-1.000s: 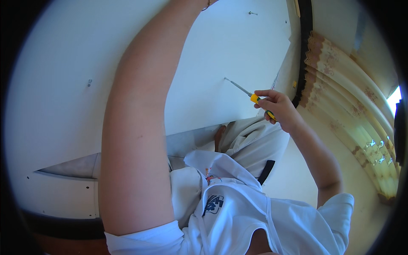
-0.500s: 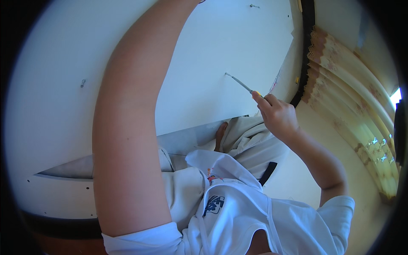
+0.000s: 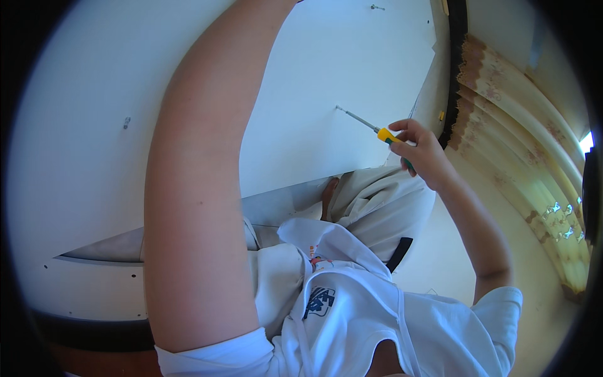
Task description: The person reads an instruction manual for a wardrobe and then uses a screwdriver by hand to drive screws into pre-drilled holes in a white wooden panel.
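Observation:
My right hand [image 3: 422, 151] is closed on the handle of a screwdriver [image 3: 389, 136] with a yellow and green grip and a long metal shaft. Its tip meets a small screw [image 3: 338, 107] in a large white panel [image 3: 295, 138]. Thumb and fingers pinch the handle from its sides, leaving the yellow front part uncovered. My left arm [image 3: 198, 182] reaches up across the panel and leaves the picture at the top edge, so the left hand is out of sight.
Two small metal fittings stick out of the panel, one bolt [image 3: 127, 123] left of my arm and another bolt [image 3: 377, 7] near the top. A patterned curtain [image 3: 509, 132] hangs on the right beyond a black edge strip [image 3: 457, 75]. A bare foot [image 3: 329, 198] rests by the panel's lower edge.
My right hand has shifted its grip on the screwdriver, its fingers loosening and lifting so more of the handle shows. The tip stays at the screw. The view has shifted slightly.

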Tool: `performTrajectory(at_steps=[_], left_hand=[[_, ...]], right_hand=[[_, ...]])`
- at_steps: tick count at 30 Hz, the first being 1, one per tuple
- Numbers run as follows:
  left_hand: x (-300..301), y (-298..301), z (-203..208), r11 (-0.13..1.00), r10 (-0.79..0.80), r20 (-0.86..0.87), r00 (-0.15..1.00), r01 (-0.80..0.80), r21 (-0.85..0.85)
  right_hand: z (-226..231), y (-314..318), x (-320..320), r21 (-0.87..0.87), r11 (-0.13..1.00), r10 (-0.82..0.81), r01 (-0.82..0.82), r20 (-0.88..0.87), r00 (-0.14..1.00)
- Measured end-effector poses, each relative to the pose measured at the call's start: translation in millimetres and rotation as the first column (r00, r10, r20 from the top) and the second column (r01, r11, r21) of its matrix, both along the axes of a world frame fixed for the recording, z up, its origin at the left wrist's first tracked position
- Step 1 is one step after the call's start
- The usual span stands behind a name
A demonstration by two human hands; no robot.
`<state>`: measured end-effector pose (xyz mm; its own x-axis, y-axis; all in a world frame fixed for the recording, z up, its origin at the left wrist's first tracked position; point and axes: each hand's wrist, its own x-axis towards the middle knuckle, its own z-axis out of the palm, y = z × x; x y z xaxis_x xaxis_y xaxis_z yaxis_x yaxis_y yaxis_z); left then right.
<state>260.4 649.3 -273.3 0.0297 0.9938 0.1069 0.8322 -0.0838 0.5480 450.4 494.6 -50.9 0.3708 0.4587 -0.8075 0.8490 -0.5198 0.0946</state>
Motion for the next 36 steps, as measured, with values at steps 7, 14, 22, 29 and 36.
performTrajectory(at_steps=[7, 14, 22, 29, 36], left_hand=[[8, 0, -12, 1.000, 0.004, 0.000, 1.000, -0.004, 0.019], [7, 0, -7, 1.000, -0.010, 0.003, 1.000, 0.010, -0.003], [-4, 8, 21, 0.999, -0.025, -0.023, 0.999, 0.025, -0.026], [-3, 10, 27, 0.999, -0.017, -0.061, 0.998, 0.014, -0.046], [0, 9, 30, 0.997, -0.028, -0.052, 0.998, 0.024, -0.077]], right_hand=[[1, -22, 16, 0.083, 0.168, 0.982, -0.982, 0.079, 0.174], [-3, -31, 25, 0.055, -0.020, 0.989, -0.998, 0.149, -0.012], [1, -36, 17, 0.205, 0.370, 0.902, -0.906, 0.154, 0.403], [4, -27, 7, 0.223, 0.711, 0.669, -0.667, 0.080, 0.739], [-2, -28, 10, 0.190, 0.951, 0.248, -0.244, 0.003, 0.969]])
